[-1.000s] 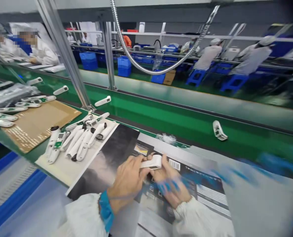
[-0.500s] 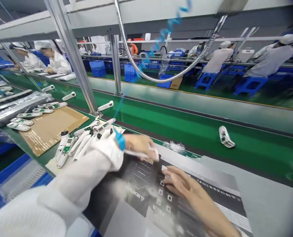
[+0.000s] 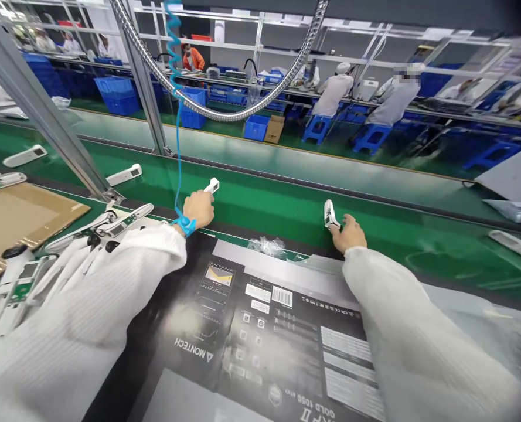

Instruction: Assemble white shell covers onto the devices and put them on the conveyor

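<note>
Both bare hands reach out over a green conveyor belt (image 3: pixel 269 202), beyond the edge of a flattened black MONTECH carton (image 3: pixel 260 328). The left hand (image 3: pixel 197 210) is curled, knuckles up, with a blue anti-static wrist strap (image 3: pixel 184 224) at its cuff and a coiled blue cord (image 3: pixel 177 135) rising from it. A small white handheld device (image 3: pixel 211 186) sticks out just past its fingers, though whether they grip it cannot be told. The right hand (image 3: pixel 348 232) is partly curled, its fingertips (image 3: pixel 336 230) right beside a second white device (image 3: pixel 330 214) that stands tilted on the belt; contact or grip is unclear. Between the hands lies crumpled clear plastic film (image 3: pixel 266 246). Left of the left forearm, more white devices with exposed green circuit boards (image 3: pixel 29 275) lie near a brown cardboard sheet (image 3: pixel 18 217).
</note>
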Tool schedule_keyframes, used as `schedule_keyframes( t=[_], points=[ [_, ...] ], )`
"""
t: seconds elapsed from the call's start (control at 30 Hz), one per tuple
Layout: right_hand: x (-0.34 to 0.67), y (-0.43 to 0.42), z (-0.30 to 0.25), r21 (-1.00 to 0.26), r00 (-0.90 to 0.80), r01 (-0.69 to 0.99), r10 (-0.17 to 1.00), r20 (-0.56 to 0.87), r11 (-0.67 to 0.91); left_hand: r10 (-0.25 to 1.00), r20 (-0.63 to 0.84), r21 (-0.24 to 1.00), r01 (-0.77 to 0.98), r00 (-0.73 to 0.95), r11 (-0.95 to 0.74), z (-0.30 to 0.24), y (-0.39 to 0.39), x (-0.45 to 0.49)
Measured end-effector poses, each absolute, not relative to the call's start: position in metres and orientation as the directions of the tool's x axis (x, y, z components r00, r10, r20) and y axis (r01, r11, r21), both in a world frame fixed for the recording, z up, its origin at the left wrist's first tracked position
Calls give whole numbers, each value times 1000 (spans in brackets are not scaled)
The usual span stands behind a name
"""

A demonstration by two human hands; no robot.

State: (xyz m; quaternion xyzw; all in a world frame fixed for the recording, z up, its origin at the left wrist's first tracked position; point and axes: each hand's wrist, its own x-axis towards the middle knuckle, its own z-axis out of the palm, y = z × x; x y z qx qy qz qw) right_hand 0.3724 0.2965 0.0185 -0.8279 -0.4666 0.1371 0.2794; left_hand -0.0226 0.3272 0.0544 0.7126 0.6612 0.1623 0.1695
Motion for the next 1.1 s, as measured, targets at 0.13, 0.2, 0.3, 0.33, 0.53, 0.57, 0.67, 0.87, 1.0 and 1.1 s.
schedule_keyframes(
  t=[0.13, 0.2, 0.3, 0.33, 0.53, 0.57, 0.67, 0.87, 1.0, 1.1],
  points=[
    [349, 305, 22, -692, 436, 634, 899, -50, -346, 959, -72, 530, 825, 274, -196, 63, 267, -18],
    [327, 287, 35, -772, 304, 585, 949, -78, -251, 933, -4, 593, 752, 360, -288, 70, 235, -12],
    [290, 237, 63, -911, -86, 405, 989, -118, -73, 887, 254, 605, 653, 385, -456, 81, 200, 0],
    [279, 218, 72, -943, -218, 330, 969, -117, -39, 867, 317, 589, 637, 384, -497, 85, 192, 4],
    [241, 139, 94, -944, -288, 325, 957, -40, 59, 839, -108, 751, 597, 533, -282, 96, 156, 14],
    [239, 134, 93, -914, -235, 386, 972, 30, 121, 843, -143, 763, 600, 519, -240, 97, 150, 14],
    [236, 123, 90, -760, -176, 566, 947, 269, 321, 882, -136, 762, 617, 451, -198, 100, 133, 15],
    [212, 108, 84, -263, -398, 809, 820, 412, 525, 925, -131, 791, 600, 356, -119, 85, 128, 13],
    [204, 126, 78, -374, -440, 736, 818, 370, 565, 954, -292, 904, 345, 70, 252, 59, 139, 0],
    [214, 179, 65, -443, -191, 846, 944, 270, 297, 955, -293, 938, 205, 45, 278, 51, 135, -15]
  ],
)
